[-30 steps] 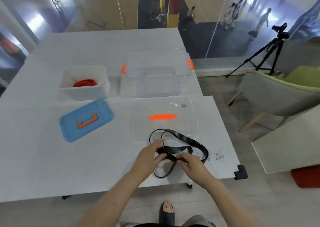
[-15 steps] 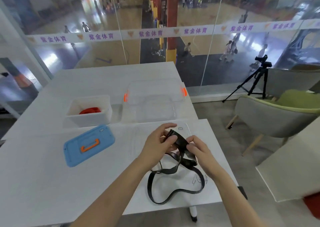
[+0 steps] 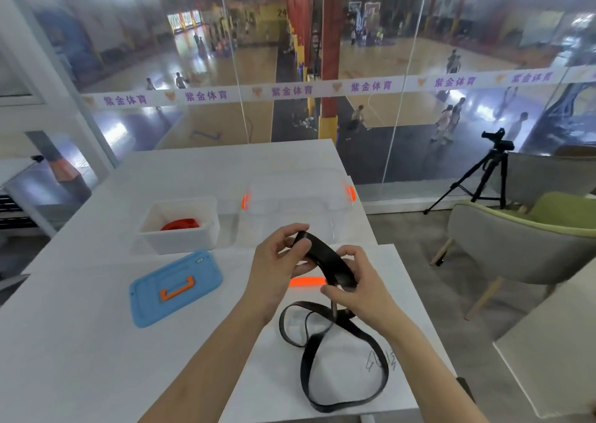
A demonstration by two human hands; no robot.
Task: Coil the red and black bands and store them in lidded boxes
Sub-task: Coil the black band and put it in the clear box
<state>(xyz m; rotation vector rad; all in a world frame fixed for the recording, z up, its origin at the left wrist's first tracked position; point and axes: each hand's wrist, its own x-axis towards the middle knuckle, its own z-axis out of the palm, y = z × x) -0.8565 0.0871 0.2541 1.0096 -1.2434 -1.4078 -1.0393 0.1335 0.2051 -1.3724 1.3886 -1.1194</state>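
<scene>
The black band [image 3: 325,258] trails slack loops onto the near table [image 3: 80,342], its upper span pinched in the grip of the left hand [image 3: 277,261] and right hand [image 3: 358,290], which partly hide an orange handle [image 3: 303,282]; beyond, the red band [image 3: 180,224] lies in the white box [image 3: 180,241].

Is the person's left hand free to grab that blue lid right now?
Probably not at once: the left hand grips the black band, which the right hand holds too. The blue lid lies flat just to its left with nothing between, so it looks reachable once the hand lets go.
</scene>
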